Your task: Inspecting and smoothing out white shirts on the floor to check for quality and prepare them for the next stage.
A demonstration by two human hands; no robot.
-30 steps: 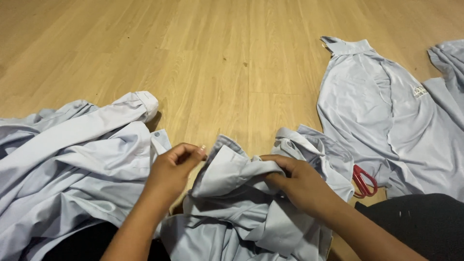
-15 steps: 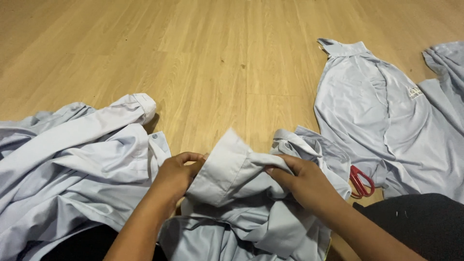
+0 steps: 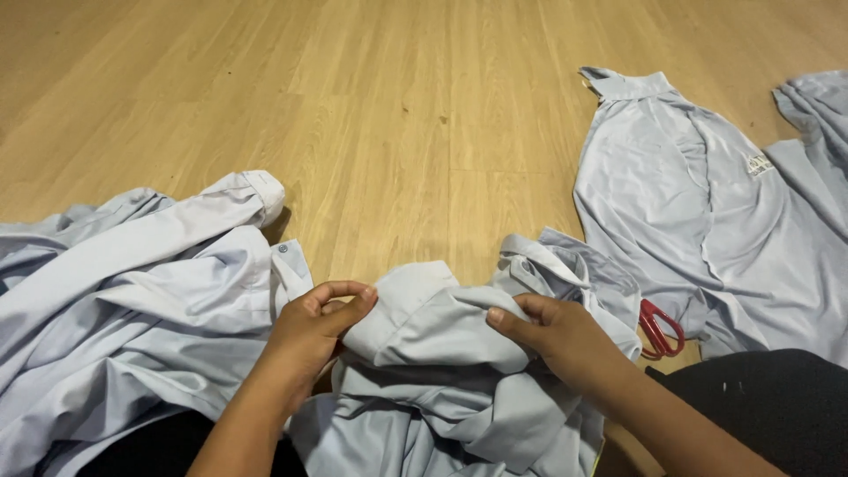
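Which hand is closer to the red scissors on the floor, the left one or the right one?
The right hand. It grips the pale shirt just left of the red scissors, without touching them. The left hand holds the shirt's other side, much farther away.

A crumpled shirt [image 3: 459, 371] lies at bottom centre of the floor [image 3: 389, 115], another shirt [image 3: 132, 291] at lower left, a flat shirt [image 3: 698, 203] at right, scissors [image 3: 661, 327] between.

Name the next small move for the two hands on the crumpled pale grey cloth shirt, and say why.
Probably draw the hands apart to flatten it: the left hand and right hand both pinch the crumpled pale grey cloth shirt, which bunches in folds between them.
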